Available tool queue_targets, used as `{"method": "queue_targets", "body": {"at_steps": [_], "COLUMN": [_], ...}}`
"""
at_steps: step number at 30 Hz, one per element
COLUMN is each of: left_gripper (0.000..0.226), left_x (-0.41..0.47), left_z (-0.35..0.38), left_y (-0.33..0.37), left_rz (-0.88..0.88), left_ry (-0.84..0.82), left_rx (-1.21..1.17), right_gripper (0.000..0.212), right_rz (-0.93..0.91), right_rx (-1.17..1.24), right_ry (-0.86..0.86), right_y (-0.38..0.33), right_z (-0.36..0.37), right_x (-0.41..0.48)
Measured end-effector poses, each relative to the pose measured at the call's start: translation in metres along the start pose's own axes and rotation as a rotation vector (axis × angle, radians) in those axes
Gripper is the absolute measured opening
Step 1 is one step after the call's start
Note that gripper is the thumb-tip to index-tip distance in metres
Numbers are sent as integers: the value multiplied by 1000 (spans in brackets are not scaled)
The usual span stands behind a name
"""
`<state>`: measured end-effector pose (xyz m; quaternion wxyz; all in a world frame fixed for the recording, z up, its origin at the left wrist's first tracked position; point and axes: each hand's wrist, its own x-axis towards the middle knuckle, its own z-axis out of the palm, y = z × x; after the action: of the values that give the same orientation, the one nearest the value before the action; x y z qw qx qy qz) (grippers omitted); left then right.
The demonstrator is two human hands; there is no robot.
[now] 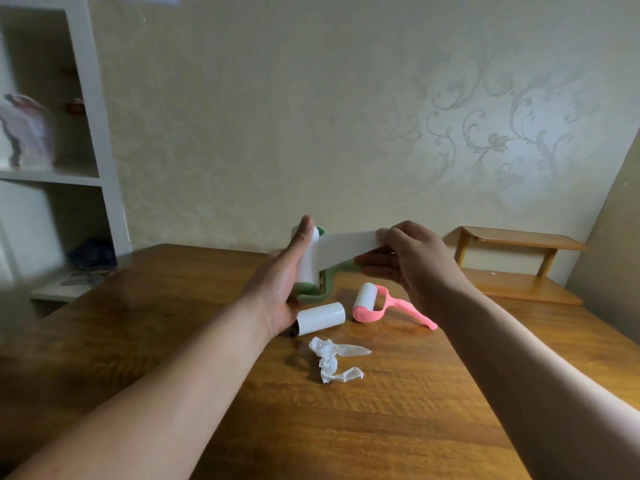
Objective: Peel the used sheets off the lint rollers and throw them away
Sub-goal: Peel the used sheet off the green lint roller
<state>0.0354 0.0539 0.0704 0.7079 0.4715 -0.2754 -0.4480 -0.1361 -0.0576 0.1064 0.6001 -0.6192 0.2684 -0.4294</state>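
Note:
My left hand [289,271] grips a green lint roller [323,289] above the wooden table [381,410], its white roll upright against my palm. A white sheet [343,249] stretches from the roll to the right. My right hand [412,261] pinches the sheet's free end, and its lower fingers touch the green handle. On the table below lie a pink lint roller [381,306], a loose white refill roll [322,317] and crumpled white sheets [332,358].
A white shelf unit [86,140] stands at the left with a bag and small items. A low wooden shelf [512,265] sits at the back right by the patterned wall. The table's far edge runs behind my hands.

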Motion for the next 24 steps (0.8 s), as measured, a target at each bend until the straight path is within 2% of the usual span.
{"method": "queue_targets", "body": {"at_steps": [2, 6, 9, 11, 15, 16, 20, 24], "left_gripper": [84, 35, 42, 49, 78, 76, 45, 44], "left_x": [0, 5, 10, 12, 8, 7, 12, 20], "left_z": [-9, -17, -16, -13, -14, -16, -25, -29], "left_y": [1, 7, 8, 8, 9, 10, 14, 13], "left_rz": [15, 2, -22, -4, 49, 55, 31, 4], "left_ry": [-24, -19, 112, 211, 139, 121, 122, 172], "left_rx": [23, -82, -203, -198, -114, -80, -49, -134], "right_gripper": [12, 12, 12, 13, 14, 14, 14, 14], "right_rz": [-5, -18, 13, 30, 21, 14, -16, -10], "right_rx": [-18, -3, 37, 27, 19, 13, -16, 19], "right_ry": [8, 36, 36, 28, 33, 35, 34, 35], "right_y": [1, 4, 10, 15, 19, 18, 17, 22], "right_z": [-2, -10, -14, -13, -13, -15, -27, -33], "right_x": [3, 8, 11, 13, 17, 19, 24, 25]}}
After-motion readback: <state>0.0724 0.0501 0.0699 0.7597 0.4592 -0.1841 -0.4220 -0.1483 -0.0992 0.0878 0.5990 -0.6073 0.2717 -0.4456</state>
